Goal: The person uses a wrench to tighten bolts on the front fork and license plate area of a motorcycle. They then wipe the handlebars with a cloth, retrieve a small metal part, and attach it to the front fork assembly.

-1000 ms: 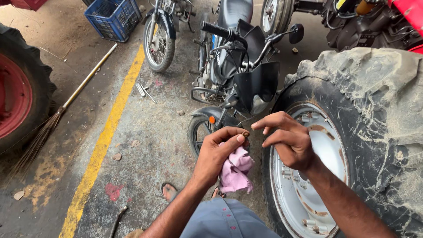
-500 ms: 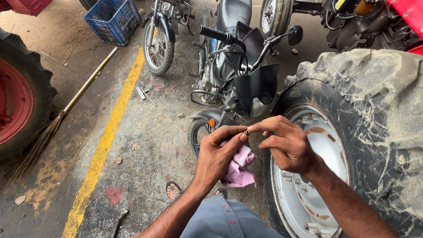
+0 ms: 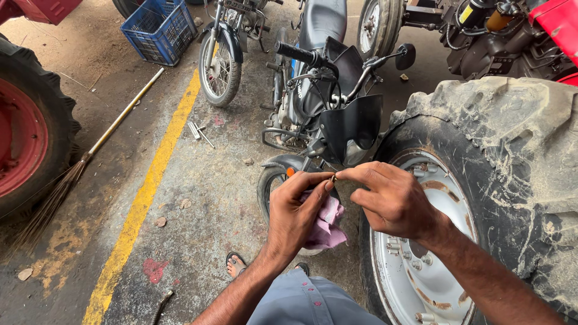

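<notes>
A dusty workshop floor [image 3: 198, 198] with a yellow line lies below. The left hand [image 3: 295, 210] bunches a pink rag [image 3: 325, 225] while both hands' fingers [image 3: 352, 174] pinch shut on a small brass part [image 3: 333, 178], right hand [image 3: 394, 201] steadying it beside the muddy tractor tyre [image 3: 512, 156].

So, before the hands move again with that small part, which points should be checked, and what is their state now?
1. Small brass-coloured part pinched between fingertips of both hands: ok.
2. Left hand also keeps the pink cloth: ok.
3. Right hand carries nothing else: ok.
4. Part clean or undamaged: cannot tell, too small.
5. Tractor wheel rim beside the hands unobstructed: ok.
6. Floor below free of loose debris, if the part drops: not ok.
</notes>
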Motion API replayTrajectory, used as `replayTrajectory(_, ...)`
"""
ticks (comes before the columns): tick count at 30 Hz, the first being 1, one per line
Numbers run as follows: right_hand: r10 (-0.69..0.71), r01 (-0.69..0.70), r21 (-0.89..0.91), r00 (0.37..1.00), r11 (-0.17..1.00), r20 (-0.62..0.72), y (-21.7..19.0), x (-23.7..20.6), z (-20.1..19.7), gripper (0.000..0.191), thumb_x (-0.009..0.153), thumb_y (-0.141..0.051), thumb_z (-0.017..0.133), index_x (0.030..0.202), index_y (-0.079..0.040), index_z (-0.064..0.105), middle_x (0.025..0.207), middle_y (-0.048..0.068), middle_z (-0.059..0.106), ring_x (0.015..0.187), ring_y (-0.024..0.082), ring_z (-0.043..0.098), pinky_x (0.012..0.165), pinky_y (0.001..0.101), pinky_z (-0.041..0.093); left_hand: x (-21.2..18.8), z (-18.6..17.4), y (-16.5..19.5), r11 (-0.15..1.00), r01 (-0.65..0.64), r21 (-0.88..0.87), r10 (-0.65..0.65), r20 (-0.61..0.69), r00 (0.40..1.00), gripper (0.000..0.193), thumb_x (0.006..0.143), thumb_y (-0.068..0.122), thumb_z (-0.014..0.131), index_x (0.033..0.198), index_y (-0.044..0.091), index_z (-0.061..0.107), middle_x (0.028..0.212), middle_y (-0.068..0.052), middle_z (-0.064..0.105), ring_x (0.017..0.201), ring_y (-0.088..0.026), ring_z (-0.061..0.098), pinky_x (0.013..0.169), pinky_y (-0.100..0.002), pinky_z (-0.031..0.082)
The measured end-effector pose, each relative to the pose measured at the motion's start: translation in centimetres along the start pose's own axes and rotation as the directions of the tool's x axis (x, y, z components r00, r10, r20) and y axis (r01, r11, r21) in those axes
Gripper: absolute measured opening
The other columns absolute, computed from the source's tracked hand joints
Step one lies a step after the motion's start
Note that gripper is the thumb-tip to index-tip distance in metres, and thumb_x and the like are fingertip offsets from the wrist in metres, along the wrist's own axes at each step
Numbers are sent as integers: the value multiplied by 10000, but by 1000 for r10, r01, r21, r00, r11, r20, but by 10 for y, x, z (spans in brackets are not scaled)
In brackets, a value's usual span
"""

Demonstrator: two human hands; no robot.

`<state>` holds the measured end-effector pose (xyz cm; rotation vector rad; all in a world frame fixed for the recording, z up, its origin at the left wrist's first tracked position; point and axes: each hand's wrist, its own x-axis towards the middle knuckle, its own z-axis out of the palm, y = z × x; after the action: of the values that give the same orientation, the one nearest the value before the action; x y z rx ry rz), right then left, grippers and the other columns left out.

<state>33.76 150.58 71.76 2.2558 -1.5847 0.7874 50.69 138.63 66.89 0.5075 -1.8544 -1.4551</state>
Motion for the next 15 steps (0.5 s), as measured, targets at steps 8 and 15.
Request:
replayTrajectory(8,165,-152,181,984,972,-62,3,1,6,261,781,133,579,977,-10,674,1091,117,695,979,259,727,799,361,610,2,-5,-5,996,1,-88,-2,-10,1000,204,973,147,708,1132,38,772,826,-9,681,729,-47,601,641,-229,498)
replayTrajectory(15,221,-194,225,970,955,-100,4,0,13,262,869,68,666,1103,-43,703,1099,108,683,935,203,720,753,303,603,4,-2,-18,946,125,-299,-106,81,991,253,985,203,697,1138,17,774,927,-5,736,837,-31,636,735,-196,518)
